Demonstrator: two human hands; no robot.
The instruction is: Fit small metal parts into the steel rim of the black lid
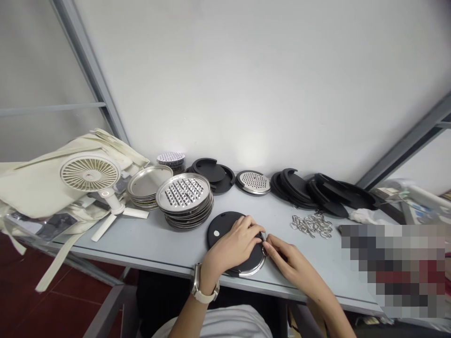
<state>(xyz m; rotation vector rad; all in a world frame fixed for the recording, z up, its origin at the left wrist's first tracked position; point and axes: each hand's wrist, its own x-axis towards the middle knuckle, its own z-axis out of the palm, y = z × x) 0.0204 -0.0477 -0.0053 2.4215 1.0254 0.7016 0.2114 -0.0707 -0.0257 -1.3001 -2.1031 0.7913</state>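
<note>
A round black lid [221,227] with a shiny metal rim lies flat near the table's front edge. My left hand [234,246] rests on top of it, fingers curled and pressing down at its right side. My right hand [287,263] comes in from the right, its fingertips pinched at a small metal ring on the lid's right edge. The two hands' fingertips nearly meet there. A watch with a pale strap sits on my left wrist.
Behind the lid stand a stack of perforated metal discs [183,197], a stack of plain metal plates [148,185], black lids [213,173], more black lids [317,190] and a pile of small metal rings [313,226]. A white fan [92,176] on cloth bags sits at left.
</note>
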